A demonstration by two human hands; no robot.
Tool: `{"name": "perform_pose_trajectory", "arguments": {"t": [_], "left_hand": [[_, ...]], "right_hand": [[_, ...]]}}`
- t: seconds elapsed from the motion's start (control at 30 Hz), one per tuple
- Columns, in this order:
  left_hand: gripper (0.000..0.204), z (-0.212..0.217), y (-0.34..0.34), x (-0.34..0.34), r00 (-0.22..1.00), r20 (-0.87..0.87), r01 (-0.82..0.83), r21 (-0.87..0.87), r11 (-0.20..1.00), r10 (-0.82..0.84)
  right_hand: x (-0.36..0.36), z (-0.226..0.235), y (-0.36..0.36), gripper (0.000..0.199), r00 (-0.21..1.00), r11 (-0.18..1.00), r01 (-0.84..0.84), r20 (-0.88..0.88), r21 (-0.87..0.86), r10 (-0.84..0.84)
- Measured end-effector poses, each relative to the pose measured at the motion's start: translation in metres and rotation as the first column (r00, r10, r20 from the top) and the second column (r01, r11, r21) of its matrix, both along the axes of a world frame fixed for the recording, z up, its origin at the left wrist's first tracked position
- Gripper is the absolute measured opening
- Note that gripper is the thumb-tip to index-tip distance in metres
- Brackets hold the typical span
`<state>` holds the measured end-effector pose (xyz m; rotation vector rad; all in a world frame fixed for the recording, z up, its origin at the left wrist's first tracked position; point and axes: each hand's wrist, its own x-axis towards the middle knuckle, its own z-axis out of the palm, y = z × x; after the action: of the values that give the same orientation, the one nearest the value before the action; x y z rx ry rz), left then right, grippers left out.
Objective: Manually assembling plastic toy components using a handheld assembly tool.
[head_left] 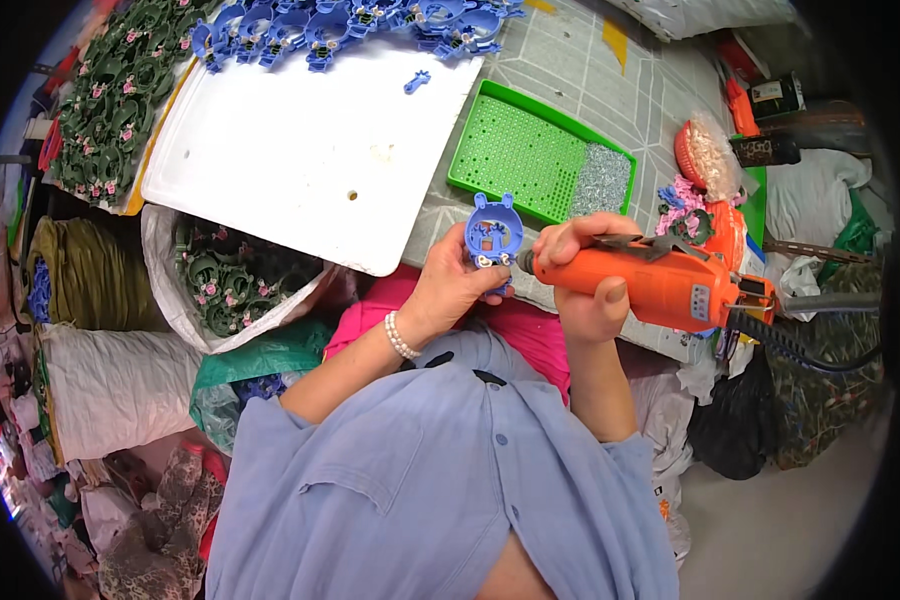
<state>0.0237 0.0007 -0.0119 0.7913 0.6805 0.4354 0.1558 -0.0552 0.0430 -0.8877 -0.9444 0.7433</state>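
My left hand point(442, 283) is closed around a blue plastic part point(494, 232), a ringed piece with two ear-like tabs and small white bits near its lower end. In my right hand point(590, 290) is an orange electric screwdriver point(660, 284), held level with its tip pointing left. That tip meets or nearly meets the lower right side of the blue part; contact cannot be made out. Just beyond my hands lies a green perforated tray point(518, 140), with many small silvery screws point(602, 180) heaped at its right end.
A white board point(310, 150) covers the table's left, bearing a heap of blue parts point(330, 30) and one small loose blue piece point(417, 82). Dark green parts point(120, 100) lie further left and fill a white sack point(165, 270). A red basket point(692, 160) stands right; the screwdriver's black cable point(810, 350) trails rightward.
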Motion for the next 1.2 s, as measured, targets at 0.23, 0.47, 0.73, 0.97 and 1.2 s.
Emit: {"name": "perform_pose_trajectory", "arguments": {"t": [0.23,0.47,0.73,0.97,1.2], "left_hand": [[0.034,-0.003,-0.003,0.000,1.000,0.010,-0.001,-0.009,1.000,0.001],[0.032,0.000,-0.006,0.002,1.000,0.010,-0.016,-0.017,1.000,0.017],[0.034,-0.008,-0.015,0.002,0.994,0.020,-0.104,0.026,0.994,0.103],[0.037,-0.009,-0.010,0.003,0.993,0.110,-0.024,-0.137,0.990,0.040],[0.035,-0.011,-0.006,0.003,0.993,0.115,0.004,-0.238,0.971,0.024]], "right_hand": [[0.000,-0.003,-0.003,0.057,1.000,1.000,-0.002,-0.020,-0.014,0.002],[-0.002,-0.009,-0.004,0.056,1.000,1.000,0.005,-0.023,-0.013,-0.006],[-0.004,-0.007,-0.004,0.051,1.000,1.000,0.000,0.026,-0.030,0.001],[0.005,-0.002,-0.003,0.054,0.999,0.999,-0.040,0.031,-0.003,0.040],[0.031,0.003,0.013,0.053,0.995,0.995,0.099,-0.003,-0.024,-0.099]]}}
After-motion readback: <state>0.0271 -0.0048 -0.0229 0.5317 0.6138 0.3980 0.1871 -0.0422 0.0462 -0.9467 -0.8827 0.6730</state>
